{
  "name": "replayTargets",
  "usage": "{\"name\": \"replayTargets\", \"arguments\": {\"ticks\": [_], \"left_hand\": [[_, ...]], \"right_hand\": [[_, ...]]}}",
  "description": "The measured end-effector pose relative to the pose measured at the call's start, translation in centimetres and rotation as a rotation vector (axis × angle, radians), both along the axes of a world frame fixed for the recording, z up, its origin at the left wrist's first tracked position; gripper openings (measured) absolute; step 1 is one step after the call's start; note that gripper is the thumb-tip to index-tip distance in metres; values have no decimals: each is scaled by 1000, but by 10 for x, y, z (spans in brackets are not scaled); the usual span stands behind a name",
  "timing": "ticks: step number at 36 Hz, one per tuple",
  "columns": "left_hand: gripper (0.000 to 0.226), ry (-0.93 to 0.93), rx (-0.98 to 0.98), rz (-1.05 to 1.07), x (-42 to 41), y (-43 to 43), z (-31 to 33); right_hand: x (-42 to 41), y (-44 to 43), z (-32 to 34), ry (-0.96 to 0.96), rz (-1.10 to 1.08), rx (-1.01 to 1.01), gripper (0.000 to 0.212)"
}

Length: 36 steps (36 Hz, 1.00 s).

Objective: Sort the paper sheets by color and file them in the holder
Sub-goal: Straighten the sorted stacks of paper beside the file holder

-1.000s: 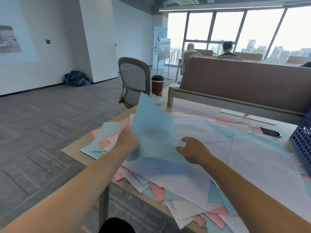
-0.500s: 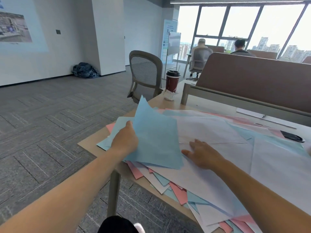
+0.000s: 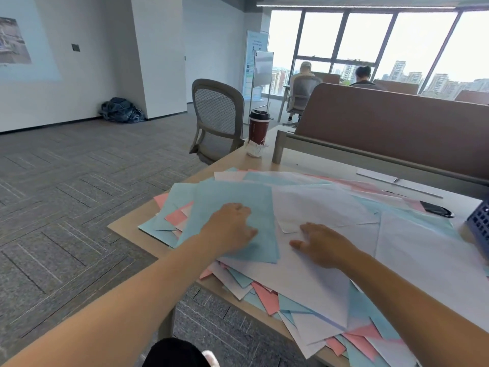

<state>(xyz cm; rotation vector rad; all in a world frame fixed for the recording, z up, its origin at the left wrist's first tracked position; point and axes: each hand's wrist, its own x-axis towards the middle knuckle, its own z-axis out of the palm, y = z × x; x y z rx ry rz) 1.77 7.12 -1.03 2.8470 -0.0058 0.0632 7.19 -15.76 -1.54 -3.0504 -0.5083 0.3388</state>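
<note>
Head view: the left hand (image 3: 232, 230) lies flat, fingers relaxed, on a blue sheet (image 3: 238, 193) atop the mixed blue, pink and white paper pile (image 3: 267, 298) covering the desk (image 3: 238, 160). The right hand (image 3: 321, 246) rests spread on a white sheet (image 3: 304, 279). At the right edge stands the blue mesh holder (image 3: 480, 230), its contents out of sight.

Matt paper sheets (image 3: 325, 207), blue, pink, white, on a smooth light wood-look table (image 3: 127, 227). Chair (image 3: 217, 115) upper centre has a mesh back; floor is rough grey carpet (image 3: 66, 186).

Sheets (image 3: 317, 207) on table (image 3: 127, 229), cup (image 3: 258, 128) behind
</note>
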Motion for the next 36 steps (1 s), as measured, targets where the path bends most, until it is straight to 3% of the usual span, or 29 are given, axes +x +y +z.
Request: {"name": "replayTargets", "arguments": {"ticks": [9,15,22,25,31,36], "left_hand": [[64,10,27,-186,-5,-57,-2],[71,60,123,-275,0,-86,-5],[95,132,178,-280,5,-109,-18],[97,149,178,-244,7,-113,-22],[93,147,176,-226,12,-120,-27],[94,148,188,-219,18,-127,-28]], "right_hand": [[-21,-12,7,-179,-44,154,42],[-19,-37,6,-95,-78,74,60],[-30,-58,4,-130,-89,134,48],[-28,-70,6,-178,-116,212,41],[-22,-92,0,-81,-165,122,61],[-29,-93,-2,-212,-147,122,44]]}}
